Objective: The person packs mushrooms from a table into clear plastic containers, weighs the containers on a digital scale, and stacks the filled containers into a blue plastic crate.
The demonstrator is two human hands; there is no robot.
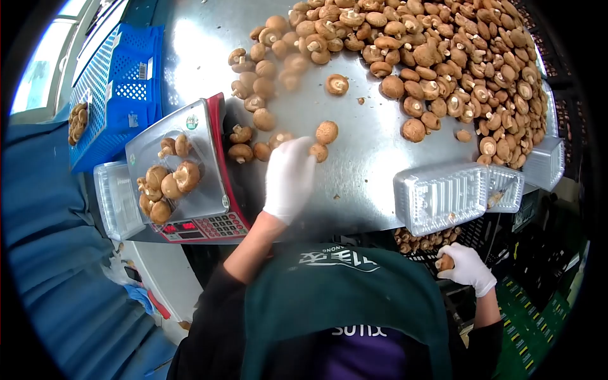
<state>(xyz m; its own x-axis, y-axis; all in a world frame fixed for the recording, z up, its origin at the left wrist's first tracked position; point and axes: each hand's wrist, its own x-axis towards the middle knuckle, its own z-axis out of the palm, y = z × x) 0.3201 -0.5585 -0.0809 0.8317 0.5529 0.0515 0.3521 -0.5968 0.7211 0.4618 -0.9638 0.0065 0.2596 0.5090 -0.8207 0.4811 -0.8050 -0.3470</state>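
My left hand [291,180], in a white glove, is over the metal table with its fingers curled down and closed at a shiitake mushroom [318,152]. Another mushroom [327,132] lies just beyond the fingertips. Low on the right, my gloved right hand [467,269] grips a brown shiitake mushroom [446,262] beside a dark crate [481,237] with mushrooms in it. To the left of my left hand, a red-edged digital scale [218,171] carries several mushrooms [171,185]; its display is too blurred to read.
A large mushroom heap [456,57] covers the table's far right. Clear plastic trays [441,197] stand at the near right edge, and another clear tray [119,199] is left of the scale. A blue perforated crate [120,95] stands at the far left.
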